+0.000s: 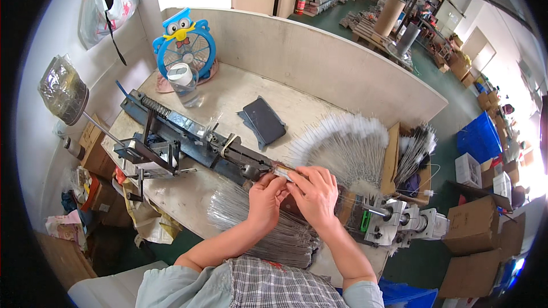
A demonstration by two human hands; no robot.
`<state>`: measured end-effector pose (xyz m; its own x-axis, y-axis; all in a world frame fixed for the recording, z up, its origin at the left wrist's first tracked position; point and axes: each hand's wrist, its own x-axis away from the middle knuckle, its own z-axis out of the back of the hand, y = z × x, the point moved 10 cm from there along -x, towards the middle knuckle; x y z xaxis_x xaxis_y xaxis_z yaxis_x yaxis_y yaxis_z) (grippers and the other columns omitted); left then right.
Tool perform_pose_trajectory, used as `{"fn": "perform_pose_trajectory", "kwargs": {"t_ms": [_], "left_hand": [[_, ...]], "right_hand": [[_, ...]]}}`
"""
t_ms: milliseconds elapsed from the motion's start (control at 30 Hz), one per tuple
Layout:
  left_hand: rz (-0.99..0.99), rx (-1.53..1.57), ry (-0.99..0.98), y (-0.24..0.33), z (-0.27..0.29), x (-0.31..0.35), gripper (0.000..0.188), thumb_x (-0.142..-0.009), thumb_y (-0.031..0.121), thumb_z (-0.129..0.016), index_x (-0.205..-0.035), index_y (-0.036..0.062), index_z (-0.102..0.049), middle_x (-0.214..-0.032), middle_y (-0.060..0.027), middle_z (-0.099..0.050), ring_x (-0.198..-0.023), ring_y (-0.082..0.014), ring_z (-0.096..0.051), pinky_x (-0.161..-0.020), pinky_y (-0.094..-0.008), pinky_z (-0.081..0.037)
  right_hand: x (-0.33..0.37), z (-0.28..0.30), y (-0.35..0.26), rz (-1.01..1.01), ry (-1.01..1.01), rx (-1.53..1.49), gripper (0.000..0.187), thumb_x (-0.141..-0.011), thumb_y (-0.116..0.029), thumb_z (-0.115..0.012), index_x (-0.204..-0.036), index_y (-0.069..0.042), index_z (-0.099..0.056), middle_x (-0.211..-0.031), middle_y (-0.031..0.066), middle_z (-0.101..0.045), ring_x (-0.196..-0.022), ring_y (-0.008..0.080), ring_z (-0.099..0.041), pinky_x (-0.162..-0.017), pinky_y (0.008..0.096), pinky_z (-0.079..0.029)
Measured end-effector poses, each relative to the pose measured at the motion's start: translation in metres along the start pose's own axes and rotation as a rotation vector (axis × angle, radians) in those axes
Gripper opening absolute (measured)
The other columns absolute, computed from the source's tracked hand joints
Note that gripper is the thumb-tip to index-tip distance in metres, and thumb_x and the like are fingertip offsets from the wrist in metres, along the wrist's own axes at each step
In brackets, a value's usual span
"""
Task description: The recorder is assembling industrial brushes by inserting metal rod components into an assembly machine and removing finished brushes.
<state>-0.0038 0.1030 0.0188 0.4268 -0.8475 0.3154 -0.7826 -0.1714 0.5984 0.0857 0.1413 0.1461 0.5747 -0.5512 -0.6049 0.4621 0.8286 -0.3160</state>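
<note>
Both L hand (265, 202) & R hand (316, 196), near-closed, pinch pale piece (282, 172), prob. steadying it. Wires (290, 240) below hands, prob. for reach.

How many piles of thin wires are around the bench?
3: one fanned out beyond the right hand, one partly covered by the left forearm, one in the box at right. More may be hidden.

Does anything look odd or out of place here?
I see nothing spilled or broken. Two oddities: a blue cartoon-faced fan, toy-like near a dark metal rig, and, far left, a plastic-wrapped lump on the end of a metal rod.
</note>
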Motion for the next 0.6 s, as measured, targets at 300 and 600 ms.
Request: {"fn": "perform_pose_trajectory", "kwargs": {"t_ms": [300,600], "left_hand": [[-0.023,0.017,0.019,0.003,-0.002,-0.002,0.004,-0.087,0.007,-0.056,-0.089,0.0037,-0.057,-0.083,-0.0028,-0.06,-0.076,-0.0123,-0.06,-0.073,-0.0273,-0.049],[0.062,0.055,-0.027,-0.001,0.006,0.006,0.05,-0.096,0.049,-0.034,-0.108,0.0046,-0.054,-0.103,-0.0093,-0.061,-0.09,-0.0178,-0.059,-0.082,-0.0327,-0.047]], "right_hand": [[-0.004,0.01,0.0,0.003,0.005,-0.003,0.026,-0.068,-0.02,-0.073,-0.093,-0.014,-0.069,-0.095,-0.001,-0.062,-0.095,0.0195,-0.056,-0.077,0.0348,-0.041],[0.007,0.01,0.002,-0.014,-0.145,0.035,0.016,-0.071,-0.013,-0.07,-0.086,-0.008,-0.066,-0.077,0.0034,-0.061,-0.084,0.0233,-0.055,-0.075,0.0367,-0.042]]}}
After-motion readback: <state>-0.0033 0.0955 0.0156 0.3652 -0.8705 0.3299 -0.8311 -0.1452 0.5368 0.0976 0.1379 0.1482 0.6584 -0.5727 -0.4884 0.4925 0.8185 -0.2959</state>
